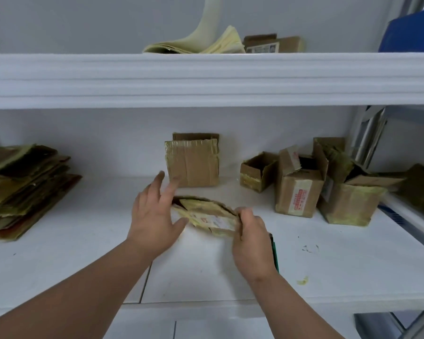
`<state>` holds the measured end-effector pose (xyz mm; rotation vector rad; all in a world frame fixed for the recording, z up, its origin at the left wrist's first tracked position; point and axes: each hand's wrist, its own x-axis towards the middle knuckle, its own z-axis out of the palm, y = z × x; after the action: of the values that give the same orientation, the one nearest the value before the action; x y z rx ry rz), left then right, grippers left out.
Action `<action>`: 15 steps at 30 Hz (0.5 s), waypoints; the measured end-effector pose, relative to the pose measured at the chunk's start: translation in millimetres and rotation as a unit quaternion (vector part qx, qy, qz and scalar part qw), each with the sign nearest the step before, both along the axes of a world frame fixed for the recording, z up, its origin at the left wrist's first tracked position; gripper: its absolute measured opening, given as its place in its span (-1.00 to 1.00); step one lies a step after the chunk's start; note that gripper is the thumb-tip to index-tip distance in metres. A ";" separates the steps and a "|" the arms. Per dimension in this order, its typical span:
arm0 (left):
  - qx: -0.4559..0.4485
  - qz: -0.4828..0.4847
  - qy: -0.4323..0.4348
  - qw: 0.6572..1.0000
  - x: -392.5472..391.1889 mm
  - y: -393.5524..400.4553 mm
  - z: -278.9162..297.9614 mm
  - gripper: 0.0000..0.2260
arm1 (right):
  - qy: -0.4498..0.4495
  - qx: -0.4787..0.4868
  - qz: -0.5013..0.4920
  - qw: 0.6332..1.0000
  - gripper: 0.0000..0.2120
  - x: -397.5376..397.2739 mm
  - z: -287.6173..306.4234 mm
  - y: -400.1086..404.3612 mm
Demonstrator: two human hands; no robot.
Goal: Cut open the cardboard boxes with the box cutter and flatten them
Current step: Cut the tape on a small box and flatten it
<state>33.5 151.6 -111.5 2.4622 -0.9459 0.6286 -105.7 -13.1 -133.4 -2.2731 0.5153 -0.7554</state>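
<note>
Flattened box (207,220) between left thumb and right fingers (242,217).

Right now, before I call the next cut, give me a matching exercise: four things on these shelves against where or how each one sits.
Things:
1. flattened stack
2. crushed box
3. small open box
4. yellow paper sheets

Places or states:
A. on the upper shelf, curling up against the wall
B. between the left hand and the right hand
C. piled at the left end of the lower shelf
D. standing right of centre, top flaps up, inside showing

Pairs: 1-C, 2-B, 3-D, 4-A
</note>
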 end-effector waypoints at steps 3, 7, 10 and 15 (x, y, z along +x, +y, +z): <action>0.115 -0.025 -0.024 0.993 -1.6 10.2 -1.4 -0.42 | -0.012 -0.153 0.070 0.986 -0.55 -3.7 -20.8 7.9; 0.216 -0.075 0.036 0.973 -6.5 31.4 -11.9 -0.62 | 0.030 -0.204 0.138 0.969 -0.62 -9.6 -40.5 12.0; 0.350 -0.087 0.098 0.928 -11.4 43.8 -25.4 -0.54 | 0.142 -0.214 0.201 0.945 -0.67 -15.4 -47.3 11.8; 0.341 -0.057 0.172 0.923 -18.7 36.6 -44.6 -0.60 | 0.183 -0.197 0.187 0.945 -0.62 -14.0 -51.5 14.6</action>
<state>14.8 188.2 -156.1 2.9244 -1.3029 -0.2306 -119.8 1.5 -184.9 -2.7951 0.0806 -0.2555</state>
